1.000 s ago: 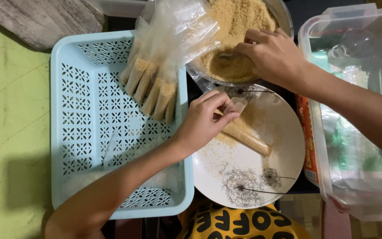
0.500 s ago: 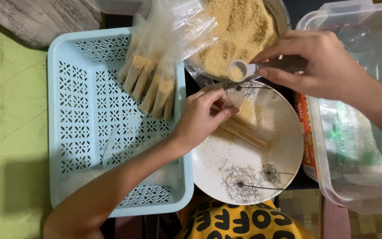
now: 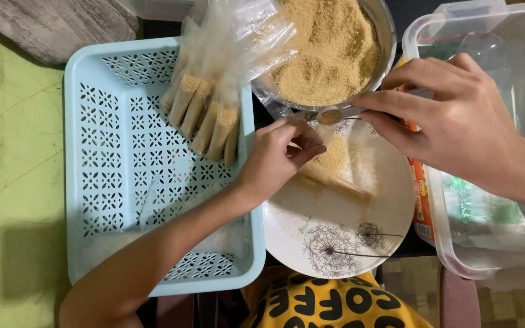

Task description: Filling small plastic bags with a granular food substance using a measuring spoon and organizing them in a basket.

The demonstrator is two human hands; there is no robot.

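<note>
Brown sugar sits heaped in spoon (image 3: 330,115), pinched by right hand (image 3: 457,124) above the plate's (image 3: 390,206) far edge, while left hand (image 3: 277,159) pinches bag (image 3: 329,170) mouth; best hold mouth wide under spoon and tip slowly.

The left hand (image 3: 277,155) pinches open a narrow clear bag (image 3: 334,176) lying across the white plate (image 3: 360,243). The right hand (image 3: 457,121) holds a small spoon (image 3: 330,115) of brown granules just above the bag's mouth. Behind it sits a metal bowl (image 3: 387,36) of the same granules. About 5 filled bags (image 3: 205,118) lie in the light blue basket (image 3: 116,182).
</note>
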